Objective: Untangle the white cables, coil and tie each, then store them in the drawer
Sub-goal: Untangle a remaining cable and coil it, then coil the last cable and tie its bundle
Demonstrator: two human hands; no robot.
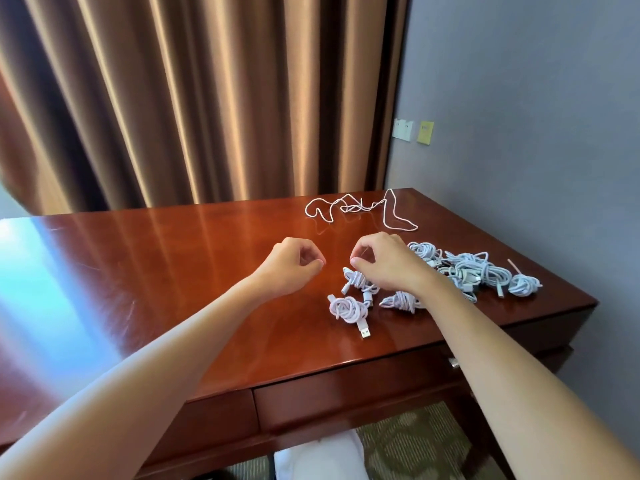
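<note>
The white cables lie toward the right end of the worktop (pixel 207 278): a cluster of knotted bundles (pixel 464 271) near the right edge, three more bundles nearer the front, among them a bundle with a USB plug (pixel 348 310) sticking out toward the front edge, and one loose cable (pixel 360 207) snaking uncoiled near the back right corner. The right hand (pixel 388 265) hovers over a small bundle (pixel 358 280) with thumb and forefinger pinched together; its grip may be on a strand of that bundle, but the contact is too small to tell. The left hand (pixel 294 265) is just beside it, apart from any cable, fingers curled in a clenched grip on nothing visible. The step in hand looks like starting on that small bundle. To do it well, it would help to find a plug end first, lift it with one hand and steady the knot with the other, feeding the plug back through the loops rather than pulling, since tugging would tighten the knot. The drawer (pixel 346 400) under the front edge is closed, so storing is still ahead.
</note>
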